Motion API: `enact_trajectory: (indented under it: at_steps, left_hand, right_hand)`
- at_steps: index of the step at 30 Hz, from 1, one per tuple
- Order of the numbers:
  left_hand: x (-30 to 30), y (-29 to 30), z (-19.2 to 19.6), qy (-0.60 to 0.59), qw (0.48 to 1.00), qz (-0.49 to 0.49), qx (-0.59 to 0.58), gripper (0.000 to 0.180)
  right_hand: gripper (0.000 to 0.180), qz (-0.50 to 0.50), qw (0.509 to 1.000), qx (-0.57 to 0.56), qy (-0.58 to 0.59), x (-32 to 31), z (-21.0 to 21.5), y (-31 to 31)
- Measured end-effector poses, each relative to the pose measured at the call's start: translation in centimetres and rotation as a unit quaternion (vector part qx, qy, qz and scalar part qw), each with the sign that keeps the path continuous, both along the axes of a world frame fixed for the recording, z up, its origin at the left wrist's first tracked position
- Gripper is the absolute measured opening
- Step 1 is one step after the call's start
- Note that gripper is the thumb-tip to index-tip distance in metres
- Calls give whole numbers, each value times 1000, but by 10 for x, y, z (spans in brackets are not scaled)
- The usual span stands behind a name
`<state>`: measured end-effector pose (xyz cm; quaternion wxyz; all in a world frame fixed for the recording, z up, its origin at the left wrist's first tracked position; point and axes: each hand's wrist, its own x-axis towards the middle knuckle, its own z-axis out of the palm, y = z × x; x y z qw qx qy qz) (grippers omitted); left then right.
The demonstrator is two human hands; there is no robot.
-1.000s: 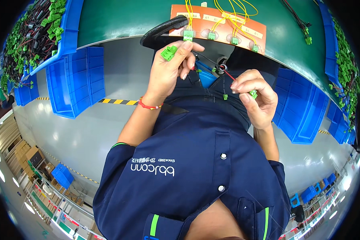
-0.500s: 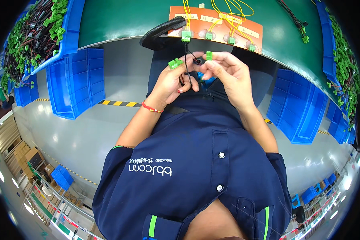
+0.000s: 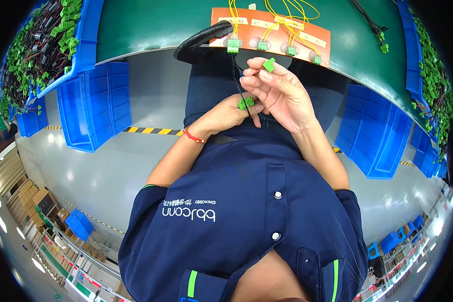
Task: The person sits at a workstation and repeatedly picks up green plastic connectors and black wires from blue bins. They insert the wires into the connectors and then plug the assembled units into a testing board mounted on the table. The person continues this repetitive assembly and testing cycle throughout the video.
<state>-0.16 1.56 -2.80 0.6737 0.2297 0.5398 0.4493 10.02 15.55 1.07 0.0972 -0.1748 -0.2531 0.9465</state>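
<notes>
My left hand (image 3: pixel 225 112) is low over my lap, its fingers closed on a green terminal connector (image 3: pixel 245 103). A black cable (image 3: pixel 238 75) runs down to that hand from another green connector (image 3: pixel 233 47) at the front edge of the orange board (image 3: pixel 307 38). Beside it and higher, my right hand (image 3: pixel 289 95) is turned palm up. Between its thumb and fingers it pinches a small green connector (image 3: pixel 269 65). The fingertips of my left hand are partly hidden by the right hand.
Several green sockets with yellow wires (image 3: pixel 292 38) line the board on the green table (image 3: pixel 151 25). A black curved bar (image 3: pixel 201 41) juts over the edge. Blue bins of wired connectors flank me, left (image 3: pixel 88 45) and right (image 3: pixel 415 55). A cable bundle (image 3: pixel 382 40) lies at right.
My left hand has moved down and slightly right, away from the right fingertips. The right hand has opened out palm up, and its green connector has tilted and shifted slightly right.
</notes>
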Motion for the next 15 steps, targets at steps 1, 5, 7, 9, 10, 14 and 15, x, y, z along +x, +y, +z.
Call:
enact_trajectory:
  at_steps: [1, 5, 7, 9, 10, 14, 15]
  left_hand:
    - [2, 1, 6, -26, 999, 18, -2, 28]
    - [3, 2, -6, -29, 999, 31, -17, 34]
    - [5, 5, -8, -13, 999, 39, -22, 35]
    - [5, 4, -13, -14, 999, 39, -14, 30]
    - [5, 3, -16, -15, 999, 39, -10, 28]
    - [4, 0, -17, -24, 999, 42, -20, 27]
    - [4, 0, -13, -29, 998, 54, -13, 26]
  right_hand:
    - [31, -7, 1000, 20, 3, 1, 0, 0]
    - [28, -7, 994, 85, -67, -3, 8, -1]
    - [26, -20, 989, 115, -96, -5, 4, -2]
    - [23, -41, 985, 127, -105, -7, 4, -5]
    - [23, -52, 984, 133, -109, -8, 4, -7]
    - [20, -105, 984, 106, -99, -8, 7, -15]
    - [20, -111, 983, 102, -103, -9, 8, -16]
